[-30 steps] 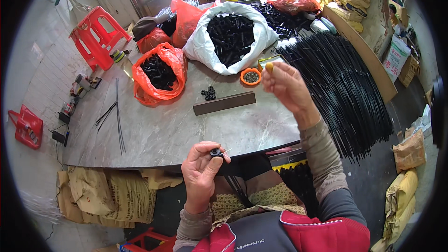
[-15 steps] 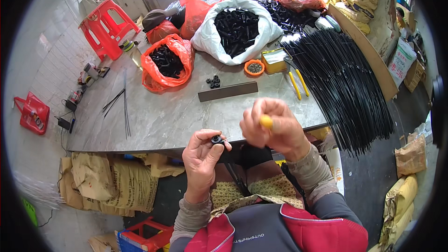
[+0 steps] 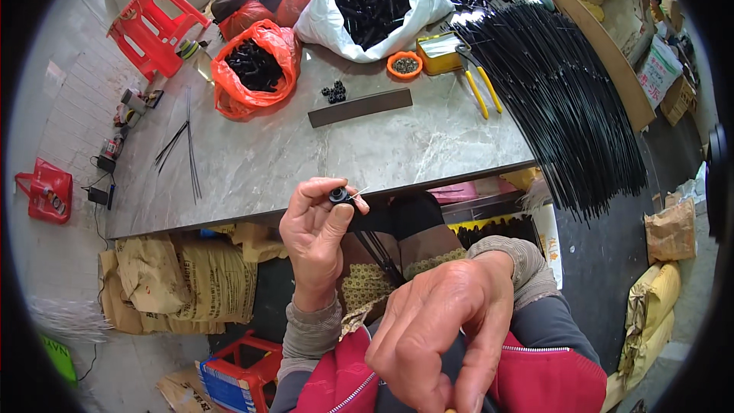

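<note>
My left hand pinches a small black round fitting in front of the table's near edge. A thin pale wire sticks out beside the fitting at my fingertips. Several thin black rods run down below this hand over my lap; whether they join the fitting is hidden. My right hand is close to my chest at the lower edge, its fingers closed. Only a sliver of a yellow handle shows at those fingertips; the rest is out of view.
On the grey table lie a dark flat bar, a small black cluster and yellow-handled pliers. Behind stand an orange dish, a white sack and a red bag of black parts. Black rods cover the right side.
My right hand has moved away from the fitting, down and toward my chest, with the yellow handle. My left hand still holds the fitting. The view has tilted down.
</note>
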Available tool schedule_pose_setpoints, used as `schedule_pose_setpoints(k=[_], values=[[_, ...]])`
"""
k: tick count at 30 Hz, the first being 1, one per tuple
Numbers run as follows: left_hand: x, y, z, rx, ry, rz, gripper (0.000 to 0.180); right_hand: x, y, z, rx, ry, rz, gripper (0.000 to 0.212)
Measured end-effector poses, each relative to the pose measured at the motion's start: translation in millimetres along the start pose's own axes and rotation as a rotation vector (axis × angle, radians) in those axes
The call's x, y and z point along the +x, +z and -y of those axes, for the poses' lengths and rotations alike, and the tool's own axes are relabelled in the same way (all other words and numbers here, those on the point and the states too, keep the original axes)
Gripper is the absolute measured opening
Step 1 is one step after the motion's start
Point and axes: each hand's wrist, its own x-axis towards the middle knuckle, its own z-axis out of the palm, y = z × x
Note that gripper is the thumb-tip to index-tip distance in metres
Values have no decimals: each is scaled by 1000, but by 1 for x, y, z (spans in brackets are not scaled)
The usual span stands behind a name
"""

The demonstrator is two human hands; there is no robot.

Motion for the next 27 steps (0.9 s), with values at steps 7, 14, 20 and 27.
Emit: schedule_pose_setpoints(k=[7, 14, 20, 27], values=[[3, -3, -3, 17, 25, -12, 32, 8, 18, -49, 439, -518, -277, 20], [-1, -15, -6, -65, 30, -15, 26, -64, -30, -43, -250, -22, -399, 24], [2, -17, -4, -61, -25, -88, 36, -95, -32, -49, -432, 557, -1069, 9], [8, -16, -3, -75, -14, -78, 36, -118, -86, -55, -1371, 541, -1106, 7]])
